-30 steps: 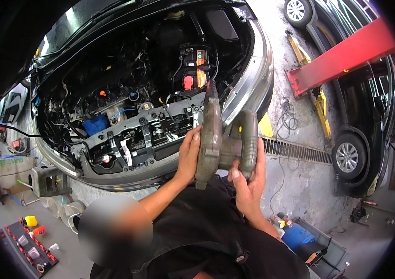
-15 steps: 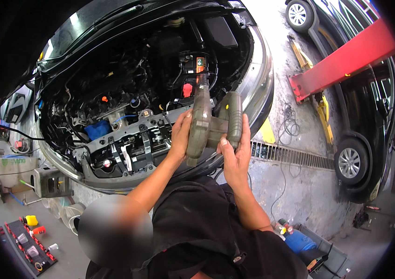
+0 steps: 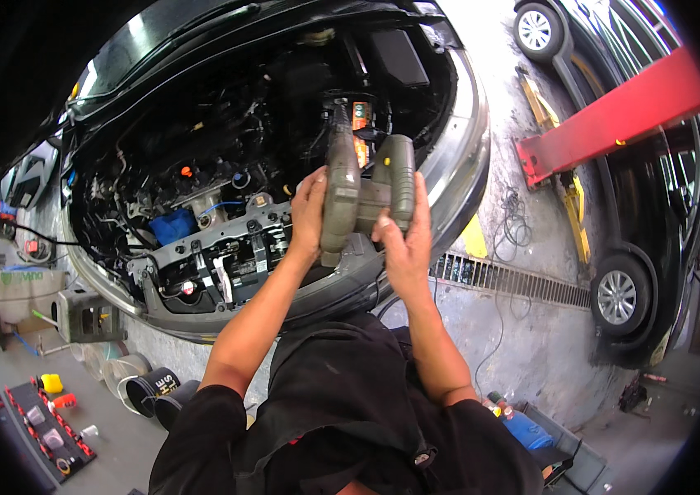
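Note:
Over the front of the open engine bay [image 3: 230, 124] I hold a dusty grey-brown plastic air intake duct [image 3: 342, 194]. It has a long tube with a ribbed far end and a boxy, ridged side chamber [image 3: 402, 186] joined to it. My left hand [image 3: 309, 213] presses its fingers along the tube's left side. On the right, my right hand [image 3: 408, 252] grips the chamber, thumb at its near end and fingers along the outer side. The duct partly covers a battery with an orange label [image 3: 361, 124]. Its ribbed end overlaps the battery area; I cannot tell whether it touches.
A metal crossmember [image 3: 226, 235] and the bumper [image 3: 342, 293] lie between me and the engine. Blue cloth [image 3: 173, 228] sits near the engine front. At right are a red lift arm [image 3: 614, 115], a floor grate [image 3: 498, 280] and a black car. Buckets [image 3: 127, 371] and a tool tray [image 3: 49, 429] stand lower left.
Both hands have carried the duct farther over the engine bay and slightly left. It now hides the red piece on the battery. My grip on it looks much the same.

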Action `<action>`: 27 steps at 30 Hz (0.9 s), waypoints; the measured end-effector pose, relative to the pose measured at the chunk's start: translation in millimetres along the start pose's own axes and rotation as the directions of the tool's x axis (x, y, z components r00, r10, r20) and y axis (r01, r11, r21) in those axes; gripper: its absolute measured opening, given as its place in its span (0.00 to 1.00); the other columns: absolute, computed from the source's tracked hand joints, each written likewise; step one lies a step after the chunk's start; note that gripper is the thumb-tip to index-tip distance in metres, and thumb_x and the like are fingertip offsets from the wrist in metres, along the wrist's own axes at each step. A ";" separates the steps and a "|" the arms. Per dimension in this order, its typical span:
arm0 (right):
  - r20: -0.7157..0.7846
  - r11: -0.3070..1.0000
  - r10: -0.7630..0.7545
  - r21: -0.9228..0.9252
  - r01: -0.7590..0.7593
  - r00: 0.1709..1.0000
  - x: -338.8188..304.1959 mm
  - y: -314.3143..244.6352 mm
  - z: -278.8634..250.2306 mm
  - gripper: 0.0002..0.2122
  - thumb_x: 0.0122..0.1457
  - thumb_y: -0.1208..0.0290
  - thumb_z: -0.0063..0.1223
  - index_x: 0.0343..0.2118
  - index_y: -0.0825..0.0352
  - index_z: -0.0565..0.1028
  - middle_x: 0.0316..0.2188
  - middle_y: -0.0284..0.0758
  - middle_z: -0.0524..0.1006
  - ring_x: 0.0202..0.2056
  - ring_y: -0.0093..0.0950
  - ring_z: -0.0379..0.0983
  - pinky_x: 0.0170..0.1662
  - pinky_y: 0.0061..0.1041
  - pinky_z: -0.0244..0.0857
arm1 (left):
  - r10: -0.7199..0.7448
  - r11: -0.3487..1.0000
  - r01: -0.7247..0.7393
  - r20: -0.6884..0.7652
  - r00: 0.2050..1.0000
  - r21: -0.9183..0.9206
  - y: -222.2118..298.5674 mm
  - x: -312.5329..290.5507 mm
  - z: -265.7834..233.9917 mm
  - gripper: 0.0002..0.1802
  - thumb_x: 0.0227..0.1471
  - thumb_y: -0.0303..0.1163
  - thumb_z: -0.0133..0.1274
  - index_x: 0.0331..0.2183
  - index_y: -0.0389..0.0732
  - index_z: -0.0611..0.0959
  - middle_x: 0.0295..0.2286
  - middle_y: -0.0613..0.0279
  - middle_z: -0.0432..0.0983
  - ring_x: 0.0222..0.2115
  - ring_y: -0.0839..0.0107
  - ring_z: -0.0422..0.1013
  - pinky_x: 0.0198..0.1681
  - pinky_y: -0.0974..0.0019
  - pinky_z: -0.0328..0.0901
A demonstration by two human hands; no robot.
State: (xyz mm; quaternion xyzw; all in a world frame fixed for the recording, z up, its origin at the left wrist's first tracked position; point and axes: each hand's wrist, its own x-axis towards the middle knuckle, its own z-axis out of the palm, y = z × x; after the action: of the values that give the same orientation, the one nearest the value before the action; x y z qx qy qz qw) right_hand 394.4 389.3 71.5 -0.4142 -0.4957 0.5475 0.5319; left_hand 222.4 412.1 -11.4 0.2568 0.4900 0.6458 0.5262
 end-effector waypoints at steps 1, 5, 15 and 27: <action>-0.006 1.000 0.005 0.004 -0.005 1.000 3.1 -2.7 0.2 0.37 0.65 0.80 0.48 0.76 0.69 0.48 0.36 0.33 0.74 0.30 0.19 0.71 0.36 0.21 0.69 | 0.018 0.999 -0.017 -0.027 0.999 0.035 0.7 -2.8 -2.6 0.28 0.72 0.47 0.50 0.59 0.33 0.78 0.48 0.60 0.79 0.47 0.75 0.73 0.54 0.69 0.67; 0.062 0.999 0.024 0.036 -0.026 0.998 -7.1 1.1 2.2 0.38 0.64 0.78 0.50 0.76 0.69 0.49 0.34 0.33 0.75 0.29 0.20 0.71 0.36 0.23 0.68 | 0.053 0.995 -0.041 -0.130 0.990 0.096 9.4 -33.8 -11.9 0.28 0.71 0.46 0.52 0.60 0.32 0.77 0.49 0.59 0.79 0.48 0.75 0.72 0.55 0.70 0.66; 0.279 0.992 0.117 0.022 -0.128 0.953 27.8 33.8 77.4 0.37 0.62 0.77 0.47 0.75 0.71 0.50 0.31 0.32 0.74 0.28 0.21 0.70 0.36 0.22 0.67 | 0.069 0.998 -0.061 -0.328 0.942 0.035 17.4 -17.7 -90.3 0.25 0.71 0.45 0.52 0.58 0.35 0.78 0.45 0.62 0.77 0.45 0.76 0.70 0.52 0.71 0.65; 0.433 0.977 0.208 -0.141 -0.162 0.877 16.9 49.2 143.4 0.38 0.64 0.78 0.47 0.76 0.72 0.47 0.33 0.32 0.74 0.29 0.19 0.70 0.37 0.21 0.68 | -0.001 0.987 -0.073 -0.463 0.886 -0.142 12.3 -40.3 -158.8 0.27 0.72 0.46 0.51 0.60 0.36 0.76 0.44 0.62 0.77 0.43 0.76 0.71 0.49 0.71 0.67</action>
State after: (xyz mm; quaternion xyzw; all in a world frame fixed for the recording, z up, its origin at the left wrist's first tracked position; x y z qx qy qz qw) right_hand 243.7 394.2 48.1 -0.3495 -0.5892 0.6505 0.3279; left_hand 95.2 317.4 -54.5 0.0634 0.5443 0.7342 0.4009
